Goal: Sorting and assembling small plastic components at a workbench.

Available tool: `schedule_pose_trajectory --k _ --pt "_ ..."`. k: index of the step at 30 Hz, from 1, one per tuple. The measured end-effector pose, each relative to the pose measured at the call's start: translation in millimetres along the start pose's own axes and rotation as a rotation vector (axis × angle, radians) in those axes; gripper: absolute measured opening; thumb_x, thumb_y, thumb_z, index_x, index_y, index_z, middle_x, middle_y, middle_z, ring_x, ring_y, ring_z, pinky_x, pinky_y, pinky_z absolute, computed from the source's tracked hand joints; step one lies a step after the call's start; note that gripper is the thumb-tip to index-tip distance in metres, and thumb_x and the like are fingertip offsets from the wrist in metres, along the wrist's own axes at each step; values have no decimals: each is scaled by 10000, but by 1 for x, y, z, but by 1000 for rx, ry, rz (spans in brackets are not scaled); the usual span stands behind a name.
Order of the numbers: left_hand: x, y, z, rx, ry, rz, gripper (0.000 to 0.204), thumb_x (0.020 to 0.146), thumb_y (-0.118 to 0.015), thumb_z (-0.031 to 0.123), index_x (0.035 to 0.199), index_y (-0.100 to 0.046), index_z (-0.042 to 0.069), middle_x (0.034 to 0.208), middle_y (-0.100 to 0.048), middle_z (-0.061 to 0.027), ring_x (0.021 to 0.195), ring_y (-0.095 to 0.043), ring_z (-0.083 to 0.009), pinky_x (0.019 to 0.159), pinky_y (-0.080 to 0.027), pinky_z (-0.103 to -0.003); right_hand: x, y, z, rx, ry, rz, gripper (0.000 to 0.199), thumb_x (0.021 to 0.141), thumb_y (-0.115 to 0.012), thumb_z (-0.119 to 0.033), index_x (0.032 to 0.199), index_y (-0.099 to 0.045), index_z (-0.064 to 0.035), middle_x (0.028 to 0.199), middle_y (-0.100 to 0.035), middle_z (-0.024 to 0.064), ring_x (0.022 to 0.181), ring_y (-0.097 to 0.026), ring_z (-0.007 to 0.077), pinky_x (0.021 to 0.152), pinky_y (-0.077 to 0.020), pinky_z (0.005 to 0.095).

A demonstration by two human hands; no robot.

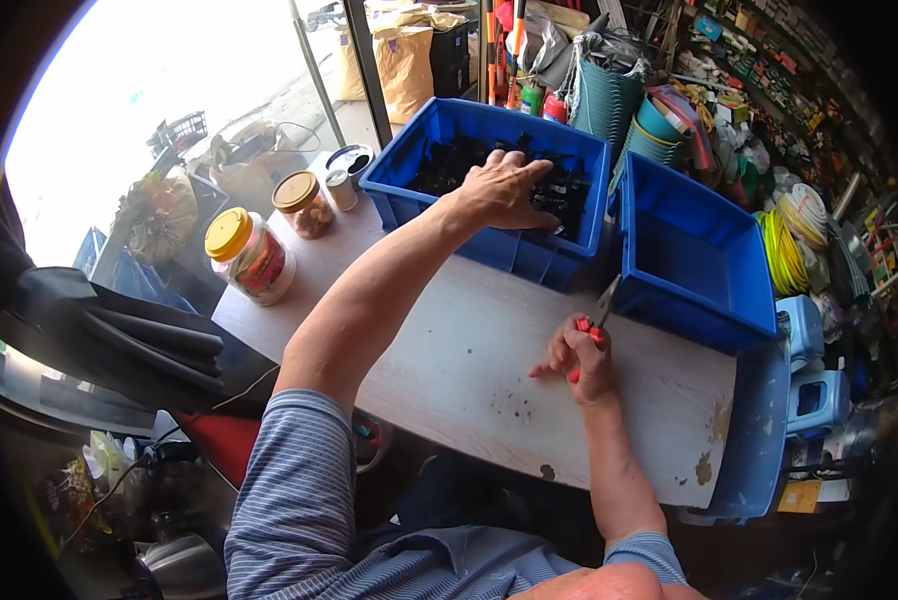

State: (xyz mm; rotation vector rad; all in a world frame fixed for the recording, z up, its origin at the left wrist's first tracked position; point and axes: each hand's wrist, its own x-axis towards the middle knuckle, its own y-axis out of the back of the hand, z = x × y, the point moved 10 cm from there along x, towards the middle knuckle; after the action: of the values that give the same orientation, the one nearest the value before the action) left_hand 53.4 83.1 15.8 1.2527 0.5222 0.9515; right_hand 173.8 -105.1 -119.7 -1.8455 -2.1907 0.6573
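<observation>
My left hand (509, 190) reaches over the near wall of a blue plastic bin (539, 262) on the far side of the table. Its fingers are spread and bent downward above many small black plastic pieces (449, 165), and nothing shows in its grasp. Closed around red-handled scissors (607, 300), my right hand (591, 362) is over the right half of the table, with the metal blades pointing up and away toward the second blue bin (699, 235). That second bin stands to the right of the first, and its visible inside holds no pieces.
A yellow-lidded jar (249, 255), a brown-lidded jar (304, 205) and a small can (342, 190) line the table's (449, 345) left side. Small dark crumbs lie near its middle. Stacked green buckets (614, 100) stand behind the bins, and blue stools (817, 400) stand at right.
</observation>
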Motion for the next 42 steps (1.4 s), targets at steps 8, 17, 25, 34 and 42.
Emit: schedule_pose_trajectory --k 8,17,25,34,42 --pt "48 -33 -9 106 40 -259 1069 669 -763 711 1544 -373 236 1513 -407 -171 1412 -349 -432 1081 -413 -572 5 0 -5 149 -49 32 121 899 -560 -171 816 -512 -97 672 -477 28 606 -509 139 639 -621 497" --pt "60 -50 -13 177 1 -273 965 693 -806 507 1521 -403 220 1411 -496 -228 1296 -478 -457 1054 -442 -552 6 3 -7 112 -20 60 156 875 -562 -223 800 -477 -115 648 -464 36 602 -511 157 608 -615 530" --pt "56 -51 -32 131 158 -265 920 696 -801 479 1508 -418 283 1442 -487 -192 1308 -485 -434 1042 -463 -529 6 -2 -5 119 -37 52 168 879 -570 -250 823 -476 -122 651 -460 34 602 -509 160 624 -616 542" --pt "66 -51 -34 186 126 -194 832 706 -785 393 1464 -455 303 1368 -565 -154 1250 -556 -405 1005 -503 -500 4 2 -6 91 -10 80 197 864 -603 -316 883 -528 -135 644 -476 35 598 -513 137 619 -624 520" --pt "77 -59 -42 109 32 -195 797 691 -810 365 1422 -507 265 1228 -650 -136 1205 -605 -312 977 -518 -442 6 1 -6 82 -17 67 197 881 -586 -310 894 -517 -126 647 -461 38 593 -504 143 627 -619 514"
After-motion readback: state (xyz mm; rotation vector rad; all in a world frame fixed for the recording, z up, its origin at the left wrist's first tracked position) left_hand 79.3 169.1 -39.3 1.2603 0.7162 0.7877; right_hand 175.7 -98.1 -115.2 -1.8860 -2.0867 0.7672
